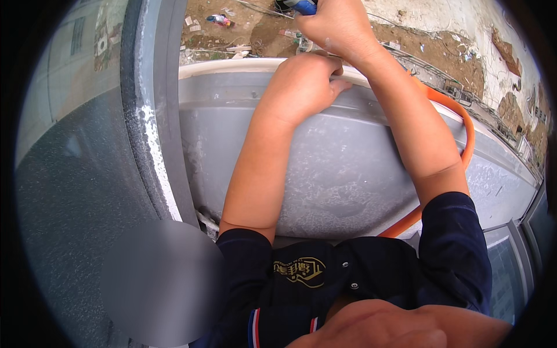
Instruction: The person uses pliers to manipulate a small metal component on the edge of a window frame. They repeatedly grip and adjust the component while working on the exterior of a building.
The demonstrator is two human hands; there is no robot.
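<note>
My right hand reaches out past the grey sill and is closed round a blue-and-black tool. Most of that tool lies beyond the upper edge of the picture, so its kind cannot be told. Just below and to the left, my left hand rests on the pale raised rim of the sill. Its fingers curl over the far side of the rim, partly hidden, with the thumb on the near side. An orange strap or hose loops over the sill beside my right forearm and runs down behind it.
A grey window frame post with a glass pane stands at the left. Far below the rim lies bare dirt ground with scattered debris. At the lower right is another framed pane. A blurred grey round patch covers the lower left.
</note>
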